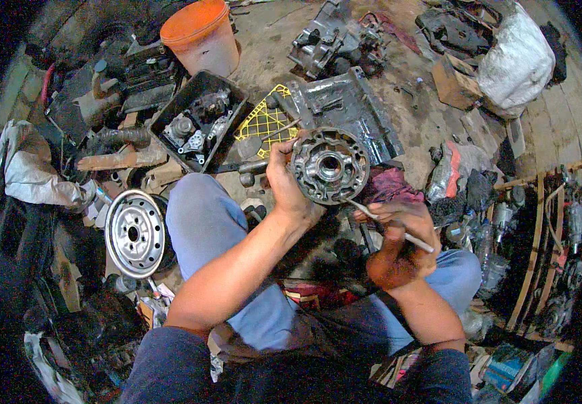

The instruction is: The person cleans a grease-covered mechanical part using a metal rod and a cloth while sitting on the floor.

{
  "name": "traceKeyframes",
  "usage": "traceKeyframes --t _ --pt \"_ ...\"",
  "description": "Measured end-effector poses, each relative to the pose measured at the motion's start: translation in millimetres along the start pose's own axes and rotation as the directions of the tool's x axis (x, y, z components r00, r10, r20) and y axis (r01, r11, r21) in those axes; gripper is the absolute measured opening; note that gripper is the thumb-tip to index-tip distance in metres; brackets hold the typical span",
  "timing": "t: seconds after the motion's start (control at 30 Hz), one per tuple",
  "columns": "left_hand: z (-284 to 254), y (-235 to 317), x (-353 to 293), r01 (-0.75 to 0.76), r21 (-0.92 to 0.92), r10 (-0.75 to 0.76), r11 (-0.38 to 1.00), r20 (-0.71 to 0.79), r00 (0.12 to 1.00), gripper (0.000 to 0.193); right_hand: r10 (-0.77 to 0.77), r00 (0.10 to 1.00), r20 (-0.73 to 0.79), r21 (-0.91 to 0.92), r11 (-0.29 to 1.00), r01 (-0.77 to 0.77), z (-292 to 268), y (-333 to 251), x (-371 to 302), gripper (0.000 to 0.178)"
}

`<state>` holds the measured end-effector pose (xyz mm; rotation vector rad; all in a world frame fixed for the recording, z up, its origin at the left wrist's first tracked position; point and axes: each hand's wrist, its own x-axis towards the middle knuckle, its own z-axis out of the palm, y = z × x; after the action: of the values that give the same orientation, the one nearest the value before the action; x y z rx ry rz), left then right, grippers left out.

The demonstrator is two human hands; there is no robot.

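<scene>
I am seeing the left hand (285, 180) gripping a round metal pump housing (329, 165) above the knees, the right hand (398, 232) pinching a thin metal pick (380, 220) against its lower edge. An orange bucket (200, 34) and black parts tray (198, 121) are crowding the floor (425, 114) ahead.

Bare forearms, no gloves, no watch or rings seen. Left hand (284, 182) and right hand (398, 232) smeared with dark grease. Short dark blue sleeves (170, 363) above both elbows. Light blue trousers (203, 215) beneath the hands, oil-stained at the lap.
</scene>
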<state>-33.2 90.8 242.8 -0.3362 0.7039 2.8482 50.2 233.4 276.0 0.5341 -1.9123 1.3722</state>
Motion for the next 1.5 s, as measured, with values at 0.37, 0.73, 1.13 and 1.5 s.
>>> traceKeyframes --t 0.37,0.73,1.13,1.5 --pt "-11 0 4 0.202 -0.08 -0.198 0.976 0.055 0.979 0.049 0.158 0.984 -0.08 0.266 0.955 -0.132 -6 7 19 0.013" --pt "-9 -7 3 0.22 -0.1 -0.217 0.97 0.042 0.975 0.056 0.259 0.95 -0.174 0.116 0.963 -0.242 -10 1 20 0.031" --pt "-2 0 -3 0.053 -0.054 -0.049 0.997 0.083 0.995 0.046 0.208 0.978 0.024 -0.135 0.97 -0.203 -7 5 20 0.02" --pt "2 -1 -8 -0.069 0.115 0.046 0.991 0.191 0.98 0.04 0.329 0.941 0.073 -0.21 0.928 -0.308 -4 9 15 0.013"
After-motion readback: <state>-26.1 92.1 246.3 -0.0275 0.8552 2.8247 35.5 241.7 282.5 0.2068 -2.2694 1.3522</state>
